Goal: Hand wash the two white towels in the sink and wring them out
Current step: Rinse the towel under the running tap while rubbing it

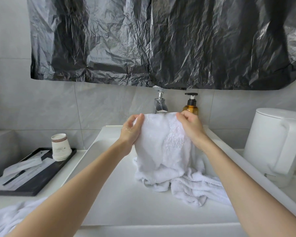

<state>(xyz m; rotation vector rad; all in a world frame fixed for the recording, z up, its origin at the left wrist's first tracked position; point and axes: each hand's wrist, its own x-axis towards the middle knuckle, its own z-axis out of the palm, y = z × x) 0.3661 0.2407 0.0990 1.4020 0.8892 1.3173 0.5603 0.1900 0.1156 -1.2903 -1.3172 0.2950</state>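
Both left hand (129, 132) and right hand (191, 127) are pinching the towel (162, 144) aloft; slipping is risking splashing beyond the sink (109, 194).

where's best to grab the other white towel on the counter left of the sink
Pinch a raised fold of the crumpled towel from above, on its side nearest the sink, using the left hand once it frees the held towel. It lies in a loose heap with no flat edge showing, partly out of frame.
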